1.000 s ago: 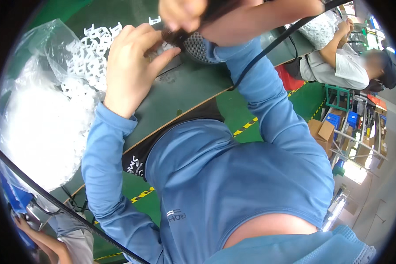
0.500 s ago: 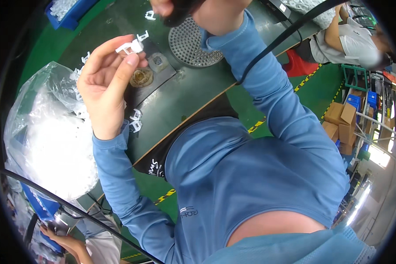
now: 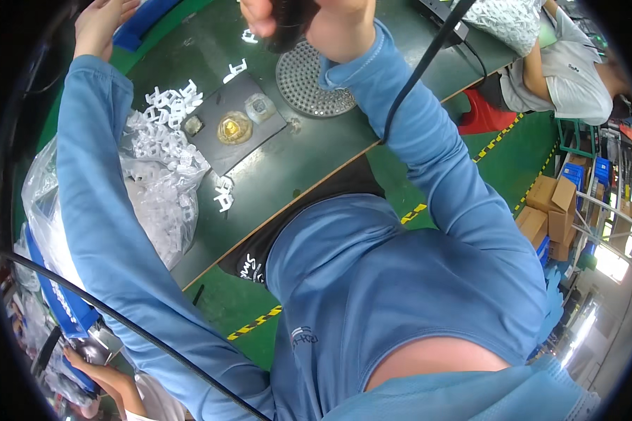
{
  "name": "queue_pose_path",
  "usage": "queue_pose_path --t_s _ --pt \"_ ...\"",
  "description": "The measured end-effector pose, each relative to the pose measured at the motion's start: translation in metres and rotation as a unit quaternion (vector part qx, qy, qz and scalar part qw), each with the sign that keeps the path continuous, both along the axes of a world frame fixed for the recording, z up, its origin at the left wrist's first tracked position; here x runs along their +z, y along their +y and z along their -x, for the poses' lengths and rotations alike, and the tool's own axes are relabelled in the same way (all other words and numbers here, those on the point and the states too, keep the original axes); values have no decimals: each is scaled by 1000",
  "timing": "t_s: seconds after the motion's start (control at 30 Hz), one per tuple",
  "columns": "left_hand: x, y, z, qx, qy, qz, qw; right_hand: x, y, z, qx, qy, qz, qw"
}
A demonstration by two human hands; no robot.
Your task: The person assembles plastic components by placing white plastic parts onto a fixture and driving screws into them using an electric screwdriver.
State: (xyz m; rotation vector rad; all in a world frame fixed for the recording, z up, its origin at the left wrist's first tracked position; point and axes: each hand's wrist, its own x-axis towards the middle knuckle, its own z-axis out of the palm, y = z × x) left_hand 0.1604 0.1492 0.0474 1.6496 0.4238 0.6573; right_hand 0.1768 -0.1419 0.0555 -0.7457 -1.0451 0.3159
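My left hand [image 3: 102,29] is stretched to the far left, beside a blue bin [image 3: 146,21]. Its fingers look extended and apart, and no white part shows in it. At the top edge, my right hand [image 3: 344,31] is wrapped round a thick black tool handle [image 3: 288,24]; the rest of that tool lies out of the picture. Below it sits a round metal plate full of holes [image 3: 312,84]. On a dark square board [image 3: 221,151] stand a yellowish round fixture [image 3: 234,128] and a clear block [image 3: 260,109]. A small white plastic bracket [image 3: 236,70] rests by the board's far edge.
Loose white brackets [image 3: 172,105] spill from a clear plastic bag [image 3: 158,203] on the green table, under my left arm. More brackets [image 3: 223,193] lie near the front edge. A black cable [image 3: 428,77] crosses my right sleeve. Co-workers sit at right and lower left.
My left hand has swung from above the board to the far left beside the blue bin; the white bracket it held is no longer visible in it. My right hand still grips the black tool.
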Motion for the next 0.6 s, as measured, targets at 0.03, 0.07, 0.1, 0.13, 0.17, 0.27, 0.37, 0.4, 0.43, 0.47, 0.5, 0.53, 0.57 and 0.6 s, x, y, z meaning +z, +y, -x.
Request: queue_pose_path --t_s 0.03,0.07,0.1,0.13,0.17,0.27,0.37,0.4,0.43,0.47,0.5,0.53,0.57,0.6 --pt "-6 17 -2 25 24 -37 999 0 4 1 4 1 -2 1000" --pt "-24 63 6 37 84 -102 991 4 10 6 10 5 -6 1000" --pt "-31 55 5 3 112 -185 976 1 8 3 -4 12 -1 1000" --pt "-30 43 13 -28 138 -268 953 1 7 -2 8 5 -7 1000" --pt "-34 28 24 -102 163 -293 937 1 7 -3 2 9 -5 1000" --pt "-56 -62 23 -323 92 -267 903 -5 -6 -17 -23 23 -14 999" --pt "-44 -91 64 -313 168 -285 890 -2 16 -9 -37 -17 -70 997" --pt "-46 -95 67 -309 181 -299 884 -3 15 -7 -15 -11 -44 999" --pt "-49 -98 64 -293 193 -316 881 -2 13 -7 -17 -13 -41 999" --pt "-50 -101 62 -295 190 -315 882 -1 12 -7 -19 -10 -19 1000" --pt "-50 -103 61 -274 184 -345 879 0 13 -7 -19 -6 1 1000" --pt "-49 -104 61 -251 179 -374 874 0 14 -6 -18 -6 1 1000" --pt "-50 -105 60 -250 180 -374 875 1 16 -5 -29 -10 -8 999" --pt "-52 -105 58 -239 176 -371 880 0 19 -5 -43 -15 -16 999"
